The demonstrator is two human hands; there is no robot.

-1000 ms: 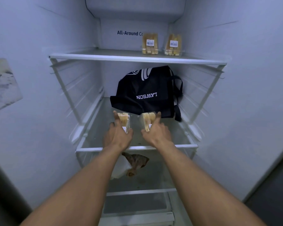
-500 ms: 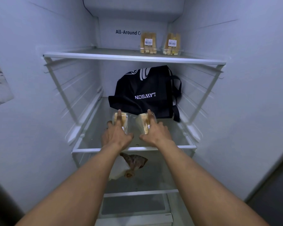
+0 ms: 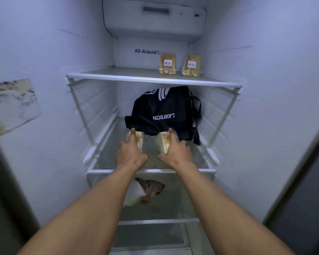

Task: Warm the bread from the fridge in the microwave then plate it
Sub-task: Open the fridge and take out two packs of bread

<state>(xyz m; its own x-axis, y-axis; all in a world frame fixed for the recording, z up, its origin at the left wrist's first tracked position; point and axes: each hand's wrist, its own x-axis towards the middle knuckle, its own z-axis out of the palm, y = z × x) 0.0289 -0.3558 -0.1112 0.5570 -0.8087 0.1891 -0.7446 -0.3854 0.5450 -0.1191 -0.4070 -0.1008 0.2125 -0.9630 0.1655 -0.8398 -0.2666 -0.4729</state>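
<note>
I log a black tote bag [image 3: 160,111] slumped at the back of the middle shelf [image 3: 201,170], its white LAWSON lettering reading backwards and a strap hanging down at its right side. On the lower shelf [image 3: 173,208] lies a crumpled bundle [image 3: 147,192], part white and part brown; I cannot identify its contents. A stained, mottled patch [image 3: 13,105] sits on the left inner wall, and printed text [image 3: 147,51] on the back panel reads "All-Around C", then is cut off.

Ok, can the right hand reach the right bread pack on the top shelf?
Probably not yet: the right hand grips a pack on the middle shelf, though nothing blocks the top pack.
</note>
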